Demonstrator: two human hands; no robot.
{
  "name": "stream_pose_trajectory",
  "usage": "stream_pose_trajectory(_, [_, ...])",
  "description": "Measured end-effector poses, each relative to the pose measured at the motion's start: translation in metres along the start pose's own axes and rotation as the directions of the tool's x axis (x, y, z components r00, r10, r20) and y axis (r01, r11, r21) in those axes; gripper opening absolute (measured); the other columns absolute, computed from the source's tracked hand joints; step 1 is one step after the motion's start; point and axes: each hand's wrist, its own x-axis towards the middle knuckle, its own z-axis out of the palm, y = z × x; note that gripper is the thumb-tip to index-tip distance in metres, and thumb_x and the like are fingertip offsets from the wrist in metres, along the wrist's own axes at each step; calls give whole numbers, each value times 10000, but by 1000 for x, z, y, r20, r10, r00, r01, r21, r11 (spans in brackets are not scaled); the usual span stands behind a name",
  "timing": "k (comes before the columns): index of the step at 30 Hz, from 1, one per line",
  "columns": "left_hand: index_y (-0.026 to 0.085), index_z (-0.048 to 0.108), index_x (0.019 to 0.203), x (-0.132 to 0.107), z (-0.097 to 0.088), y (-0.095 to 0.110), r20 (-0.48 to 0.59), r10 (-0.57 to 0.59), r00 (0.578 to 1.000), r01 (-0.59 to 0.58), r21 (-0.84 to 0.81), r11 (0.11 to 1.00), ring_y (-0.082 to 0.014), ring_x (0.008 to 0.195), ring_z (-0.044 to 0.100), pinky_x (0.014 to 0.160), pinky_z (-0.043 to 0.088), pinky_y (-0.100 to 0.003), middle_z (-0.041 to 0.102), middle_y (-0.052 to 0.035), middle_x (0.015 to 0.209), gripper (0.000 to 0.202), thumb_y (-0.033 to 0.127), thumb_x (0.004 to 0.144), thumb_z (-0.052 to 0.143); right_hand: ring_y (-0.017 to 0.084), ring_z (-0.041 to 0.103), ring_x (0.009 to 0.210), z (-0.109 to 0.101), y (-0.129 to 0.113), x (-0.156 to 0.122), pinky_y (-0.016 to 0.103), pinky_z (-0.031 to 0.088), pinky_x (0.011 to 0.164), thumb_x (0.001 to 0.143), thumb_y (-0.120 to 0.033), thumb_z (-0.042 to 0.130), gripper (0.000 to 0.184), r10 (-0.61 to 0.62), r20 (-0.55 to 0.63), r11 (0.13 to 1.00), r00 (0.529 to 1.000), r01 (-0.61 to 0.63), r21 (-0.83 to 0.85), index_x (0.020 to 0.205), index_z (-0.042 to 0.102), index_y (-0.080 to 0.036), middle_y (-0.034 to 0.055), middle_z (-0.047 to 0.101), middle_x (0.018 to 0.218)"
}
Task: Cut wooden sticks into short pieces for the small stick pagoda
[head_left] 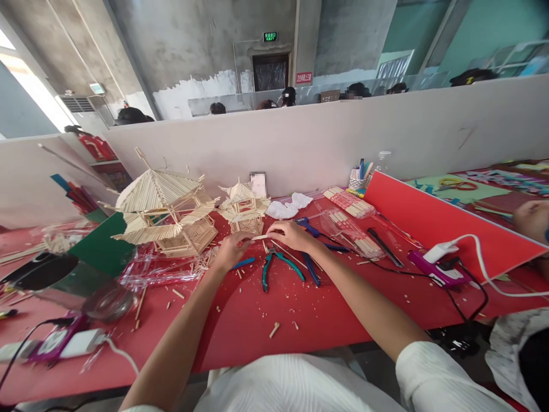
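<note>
While a short wooden stick (259, 237) is held just beyond teal-handled pliers (266, 272), the left hand (234, 250) and right hand (289, 234) each pinch an end, fingers nearly closed; behind stands a small stick pavilion (244, 209) beside a larger pavilion (182, 236).

Green exit sign (270, 36) above dark door (271, 73), red wall sign (304, 78), pen cup (355, 183)
</note>
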Motion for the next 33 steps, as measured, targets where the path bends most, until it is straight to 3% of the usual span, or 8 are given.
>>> stream_pose_trajectory(8, [199,677,1024,0,1,3,26,-3,1000,2,41,999,-179,846,684,823,559,-316,731,-65,1012,181,284,921,555,176,652,845,-1,0,-2,288,469,801,978,-371,578,250,-73,32,995,997,75,-65,970,741,-182,65,733,921])
stream_pose_trajectory(15, [196,640,975,0,1,6,32,-7,999,5,59,998,-175,841,668,812,545,-309,711,-53,956,140,235,909,523,180,660,890,0,-1,-1,297,475,832,1007,-316,525,249,-101,38,990,994,105,-93,972,735,-187,72,732,958])
stream_pose_trajectory(19, [198,647,1039,-1,3,2,23,-18,1000,16,48,999,-173,835,674,821,546,-312,721,-57,998,178,275,926,532,184,663,877,1,0,0,299,479,820,995,-278,537,230,-107,18,989,994,108,-101,943,739,-181,76,735,935])
stream_pose_trajectory(24, [209,662,1128,-2,4,-1,27,-5,1000,3,49,999,-183,880,691,861,556,-328,737,-66,1072,245,292,938,532,182,654,838,1,2,-2,293,475,792,975,-265,560,206,-123,3,985,992,122,-121,940,743,-176,71,727,899])
stream_pose_trajectory(29, [216,696,1100,-1,3,0,16,38,999,-39,55,998,-204,997,698,928,550,-345,744,-73,1098,238,289,949,527,173,645,816,0,2,-4,286,468,771,977,-281,557,214,-140,0,981,990,138,-136,951,746,-185,69,722,909])
stream_pose_trajectory(33, [218,706,1063,-1,3,-1,1,43,999,-43,41,998,-201,981,701,915,549,-333,747,-71,1081,213,307,950,549,169,643,812,-1,1,-4,275,463,756,988,-315,547,242,-135,5,983,991,135,-127,958,750,-186,67,716,905])
